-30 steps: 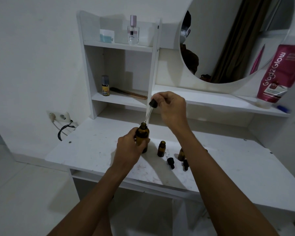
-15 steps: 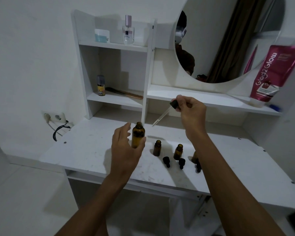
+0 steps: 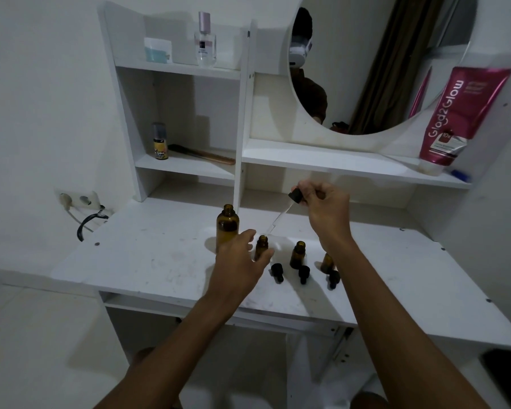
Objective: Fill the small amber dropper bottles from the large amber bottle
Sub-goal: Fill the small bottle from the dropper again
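Note:
The large amber bottle stands uncapped on the white table. To its right stand three small amber bottles: the left one, the middle one and the right one, which my right forearm partly hides. Three black dropper caps lie in front of them. My right hand pinches the black bulb of a glass dropper, whose tip hangs just above the left small bottle's mouth. My left hand hovers around that small bottle with spread fingers; contact is unclear.
A shelf unit with a round mirror backs the table. A perfume bottle, a small jar, a yellow-labelled bottle and a comb sit on its shelves. A pink tube stands at right. A wall socket with cable is left.
My left hand let go of the large bottle and moved right to the left small bottle. My right hand carried the dropper out of the large bottle, bringing its tip over that small bottle.

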